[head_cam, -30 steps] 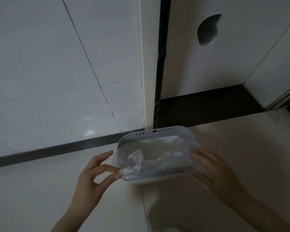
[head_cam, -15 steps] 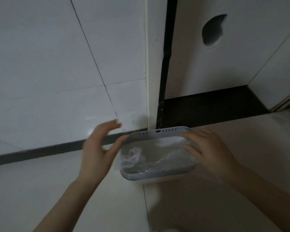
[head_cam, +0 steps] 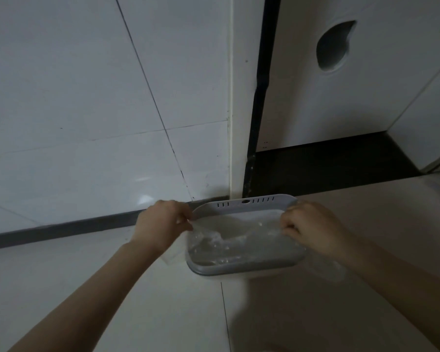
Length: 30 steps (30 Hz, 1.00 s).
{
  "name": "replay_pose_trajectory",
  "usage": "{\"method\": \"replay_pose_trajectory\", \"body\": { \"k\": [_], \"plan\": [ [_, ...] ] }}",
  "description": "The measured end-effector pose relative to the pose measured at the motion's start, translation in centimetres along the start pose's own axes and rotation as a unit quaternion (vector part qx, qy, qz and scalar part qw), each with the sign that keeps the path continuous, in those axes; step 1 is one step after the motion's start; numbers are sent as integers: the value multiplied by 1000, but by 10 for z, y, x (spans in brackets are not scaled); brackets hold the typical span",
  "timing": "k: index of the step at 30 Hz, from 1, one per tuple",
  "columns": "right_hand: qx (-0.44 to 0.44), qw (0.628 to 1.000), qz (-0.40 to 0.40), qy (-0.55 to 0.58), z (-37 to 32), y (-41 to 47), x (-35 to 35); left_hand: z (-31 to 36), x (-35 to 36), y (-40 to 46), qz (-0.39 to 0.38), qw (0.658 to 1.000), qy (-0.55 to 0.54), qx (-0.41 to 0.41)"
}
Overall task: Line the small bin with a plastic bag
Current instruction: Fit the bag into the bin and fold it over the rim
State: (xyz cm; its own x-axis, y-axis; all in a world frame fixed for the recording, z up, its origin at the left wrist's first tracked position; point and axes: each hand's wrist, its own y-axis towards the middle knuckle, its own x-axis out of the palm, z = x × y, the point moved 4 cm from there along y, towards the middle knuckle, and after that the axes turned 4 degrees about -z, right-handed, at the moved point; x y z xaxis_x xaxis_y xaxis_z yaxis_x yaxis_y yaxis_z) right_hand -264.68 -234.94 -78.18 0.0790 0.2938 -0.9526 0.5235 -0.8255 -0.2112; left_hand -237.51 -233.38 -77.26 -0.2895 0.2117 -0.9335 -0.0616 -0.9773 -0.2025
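A small white rectangular bin (head_cam: 241,268) with a slotted grey rim stands on the pale floor, close to the wall corner. A clear plastic bag (head_cam: 229,243) lies inside it, crumpled along the near side and spilling over the right edge. My left hand (head_cam: 160,224) pinches the bag's edge at the bin's far left corner. My right hand (head_cam: 310,224) is closed on the bag's edge at the far right corner. Both fists rest at the rim.
A white tiled wall (head_cam: 87,110) rises behind the bin, with a grey skirting strip (head_cam: 61,228) at its foot. To the right is a white door (head_cam: 353,85) with a round hole, above a black threshold (head_cam: 328,166).
Both hands have moved from the bin's near sides up to its far corners and closed on the bag's edge. The bag is now stretched wider across the opening.
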Motion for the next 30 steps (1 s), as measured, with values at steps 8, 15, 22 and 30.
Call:
{"method": "replay_pose_trajectory", "body": {
  "k": [8,15,22,30],
  "plan": [
    [53,963,123,234,27,-1,-12,-23,4,13,64,979,-191,4],
    [114,932,184,290,39,27,-20,-38,14,32,114,931,-340,-70],
    [186,914,166,321,63,52,-11,-56,37,49,109,884,-437,-126],
    [238,876,78,412,84,49,23,-61,81,44,55,914,-381,-131]
  ]
}}
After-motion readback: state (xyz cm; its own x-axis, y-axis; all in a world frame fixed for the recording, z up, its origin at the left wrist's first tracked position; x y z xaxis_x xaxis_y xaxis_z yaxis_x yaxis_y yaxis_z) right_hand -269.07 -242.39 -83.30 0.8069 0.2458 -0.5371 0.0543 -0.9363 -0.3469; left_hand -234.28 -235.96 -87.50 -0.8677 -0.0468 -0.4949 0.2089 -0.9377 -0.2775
